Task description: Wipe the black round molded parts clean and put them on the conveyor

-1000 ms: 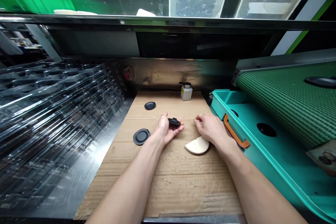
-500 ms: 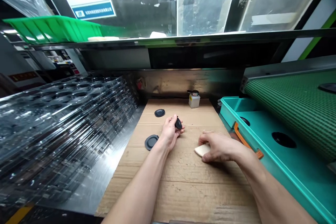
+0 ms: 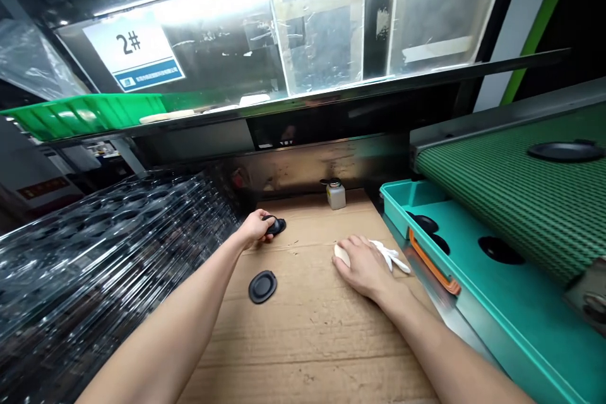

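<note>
- L hand (image 3: 255,228): narrow grip, fingers wrapped on a black disc (image 3: 275,225), at far-left corner of cardboard (image 3: 307,334)
- R hand (image 3: 362,268): cupped down over a pale pad (image 3: 341,255), holding it, mid-cardboard, pad's edge showing past the fingers
- White cloth (image 3: 389,255): just beside R hand, toward cardboard's right edge; touching the hand or not, can't tell
- 2nd black disc (image 3: 262,286): flat on cardboard, left of centre, well apart from both hands
- Bottle (image 3: 336,196): upright, white w/ dark cap, at cardboard's far edge
- Teal tray (image 3: 473,303): right of cardboard, orange handle, black discs inside
- Green belt (image 3: 511,202): past the tray, right of cardboard, one black disc on it
- Clear trays (image 3: 95,252): big stack left of cardboard
- Green bin (image 3: 80,115): on shelf beyond cardboard, under a "2#" sign (image 3: 133,50)
</note>
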`<move>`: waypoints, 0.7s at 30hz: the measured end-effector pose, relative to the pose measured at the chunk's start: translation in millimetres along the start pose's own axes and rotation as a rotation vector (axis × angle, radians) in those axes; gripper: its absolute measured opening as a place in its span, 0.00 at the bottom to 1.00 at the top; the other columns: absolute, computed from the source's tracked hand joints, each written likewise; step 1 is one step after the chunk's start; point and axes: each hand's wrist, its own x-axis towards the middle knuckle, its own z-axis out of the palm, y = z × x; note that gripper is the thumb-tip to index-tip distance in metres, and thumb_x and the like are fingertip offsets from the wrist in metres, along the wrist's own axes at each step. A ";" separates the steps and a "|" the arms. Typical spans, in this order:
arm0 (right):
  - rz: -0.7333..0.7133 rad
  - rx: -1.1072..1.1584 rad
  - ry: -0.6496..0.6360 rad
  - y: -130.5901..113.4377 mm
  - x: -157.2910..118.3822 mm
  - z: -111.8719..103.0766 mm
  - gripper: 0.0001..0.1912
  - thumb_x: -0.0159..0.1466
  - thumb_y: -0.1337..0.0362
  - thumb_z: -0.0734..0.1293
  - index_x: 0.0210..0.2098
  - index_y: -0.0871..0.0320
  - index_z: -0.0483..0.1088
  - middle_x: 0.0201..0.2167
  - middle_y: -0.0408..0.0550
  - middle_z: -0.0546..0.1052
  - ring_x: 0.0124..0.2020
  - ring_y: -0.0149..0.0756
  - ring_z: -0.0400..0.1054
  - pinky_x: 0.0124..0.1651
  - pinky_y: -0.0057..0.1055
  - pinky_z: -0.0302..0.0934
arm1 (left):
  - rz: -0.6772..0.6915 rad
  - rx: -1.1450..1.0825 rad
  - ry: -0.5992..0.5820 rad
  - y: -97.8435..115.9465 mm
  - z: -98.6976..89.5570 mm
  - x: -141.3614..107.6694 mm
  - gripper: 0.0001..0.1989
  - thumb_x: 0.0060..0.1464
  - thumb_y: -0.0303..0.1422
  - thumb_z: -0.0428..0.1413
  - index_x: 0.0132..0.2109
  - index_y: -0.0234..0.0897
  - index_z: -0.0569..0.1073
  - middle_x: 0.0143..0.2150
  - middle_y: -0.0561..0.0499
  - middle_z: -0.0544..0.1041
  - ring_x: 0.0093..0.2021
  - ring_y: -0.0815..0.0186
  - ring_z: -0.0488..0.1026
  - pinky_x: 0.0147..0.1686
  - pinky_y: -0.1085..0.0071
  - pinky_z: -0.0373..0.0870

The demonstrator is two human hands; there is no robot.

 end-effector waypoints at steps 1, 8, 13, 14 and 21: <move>-0.001 0.004 0.006 1.0 0.1 0.1 0.14 0.65 0.55 0.58 0.43 0.54 0.69 0.41 0.49 0.72 0.46 0.41 0.61 0.48 0.35 0.51 | -0.003 0.015 -0.014 -1.0 2.5 3.6 0.11 0.57 0.34 0.53 0.45 0.35 0.65 0.34 0.46 0.74 0.19 0.70 0.72 0.14 0.80 0.56; 0.006 0.007 0.007 1.9 -0.2 0.0 0.14 0.65 0.55 0.58 0.43 0.54 0.69 0.41 0.49 0.72 0.46 0.41 0.61 0.48 0.35 0.51 | -0.072 0.112 -0.111 1.6 5.1 17.7 0.16 0.59 0.33 0.46 0.53 0.31 0.65 0.39 0.37 0.75 0.25 0.60 0.78 0.18 0.73 0.68; 0.003 0.011 0.009 1.4 0.3 -0.2 0.15 0.64 0.55 0.58 0.44 0.54 0.69 0.41 0.48 0.72 0.46 0.42 0.62 0.48 0.35 0.51 | -0.094 0.225 -0.163 10.2 -5.9 20.3 0.26 0.55 0.32 0.50 0.60 0.32 0.60 0.37 0.37 0.77 0.24 0.58 0.78 0.22 0.69 0.71; 0.005 0.011 0.009 1.4 0.5 0.0 0.15 0.64 0.55 0.58 0.44 0.54 0.69 0.41 0.48 0.72 0.46 0.42 0.62 0.48 0.35 0.51 | -0.090 0.252 -0.165 11.7 -7.7 20.2 0.26 0.54 0.33 0.51 0.60 0.32 0.61 0.37 0.37 0.77 0.24 0.57 0.78 0.23 0.68 0.71; 0.008 0.007 -0.011 0.6 0.9 0.0 0.15 0.64 0.55 0.59 0.45 0.53 0.69 0.42 0.48 0.72 0.46 0.41 0.62 0.49 0.36 0.52 | 0.120 0.396 -0.118 4.2 -16.1 8.5 0.47 0.32 0.43 0.67 0.61 0.38 0.62 0.59 0.37 0.67 0.53 0.51 0.71 0.46 0.66 0.70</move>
